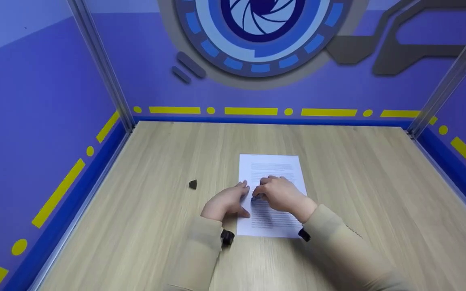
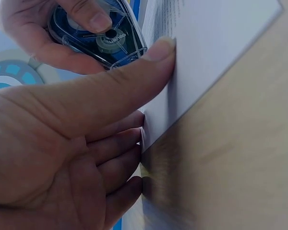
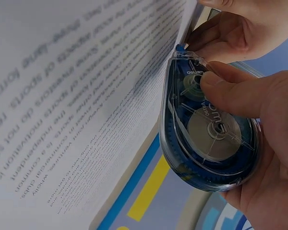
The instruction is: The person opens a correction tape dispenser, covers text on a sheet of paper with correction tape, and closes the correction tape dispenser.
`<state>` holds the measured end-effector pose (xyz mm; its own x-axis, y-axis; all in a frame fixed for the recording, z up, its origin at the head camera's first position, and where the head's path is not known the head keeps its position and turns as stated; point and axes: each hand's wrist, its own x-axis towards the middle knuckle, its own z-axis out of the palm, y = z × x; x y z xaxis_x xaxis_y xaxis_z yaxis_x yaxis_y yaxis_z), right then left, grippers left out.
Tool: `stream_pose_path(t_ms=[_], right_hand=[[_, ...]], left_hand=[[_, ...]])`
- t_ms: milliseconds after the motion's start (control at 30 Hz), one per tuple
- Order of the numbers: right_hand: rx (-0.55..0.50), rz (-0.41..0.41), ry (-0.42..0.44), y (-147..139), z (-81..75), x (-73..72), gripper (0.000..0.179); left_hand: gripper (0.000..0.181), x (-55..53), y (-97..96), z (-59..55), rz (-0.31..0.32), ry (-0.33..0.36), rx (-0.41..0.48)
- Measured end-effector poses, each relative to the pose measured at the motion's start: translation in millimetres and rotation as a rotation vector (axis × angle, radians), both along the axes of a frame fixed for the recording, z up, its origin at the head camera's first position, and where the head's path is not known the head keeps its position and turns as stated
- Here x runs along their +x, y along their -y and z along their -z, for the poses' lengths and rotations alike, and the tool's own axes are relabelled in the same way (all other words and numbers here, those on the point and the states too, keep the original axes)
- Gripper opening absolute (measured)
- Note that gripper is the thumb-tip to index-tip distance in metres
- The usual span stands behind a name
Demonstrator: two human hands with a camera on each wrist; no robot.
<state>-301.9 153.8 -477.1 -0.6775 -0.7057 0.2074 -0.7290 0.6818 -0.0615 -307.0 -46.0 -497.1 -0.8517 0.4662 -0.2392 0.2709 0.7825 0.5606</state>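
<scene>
- The worktop [image 1: 156, 161] is carrying everything, and its level surface is giving firm backing for even pressing.
- The printed sheet [image 1: 275, 230] is lying near the worktop's middle, below both hands; any slipping would probably be skewing the work.
- The left hand [image 1: 227, 201] is resting at the sheet's left edge, thumb on the white margin, fingers loosely extended and grasping nothing. I would be pressing firmly there while leaving the tip's path clear.
- The right hand [image 1: 281, 193] is pinching the correction-tape dispenser [image 3: 201, 139], thumb on one clear face, fingers bracing behind.
- That dispenser is sitting at the left start of the printed lines. Good handling, I am judging, would be drawing it straight along one line with light, steady pressure, without twisting.
- The small dark piece [image 1: 193, 184] is lying left of the sheet, well apart from the hands, so it is hardly interfering.
- The blue tip [image 3: 180, 48] is meeting or nearly meeting the paper; I am not managing to tell which. Setting its edge down squarely should be helping.
</scene>
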Motion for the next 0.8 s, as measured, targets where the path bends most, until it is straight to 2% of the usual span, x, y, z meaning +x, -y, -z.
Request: stream_pose_path(t_ms=[267, 467, 800], right_hand=[[0.014, 0.018, 0.008, 1.7, 0.9, -0.3, 0.021], [0.021, 0.0, -0.049, 2.5, 1.1, 0.4, 0.021], [0.11, 0.025, -0.048, 9.9, -4.7, 3.4, 0.018]], left_hand=[[0.092, 0.1, 0.1, -0.3, 0.002, -0.006, -0.012], [0.09, 2.8, 0.0, -4.0, 0.01, -0.01, -0.027], [0.093, 0.4, 0.1, 0.6, 0.002, -0.014, -0.022]])
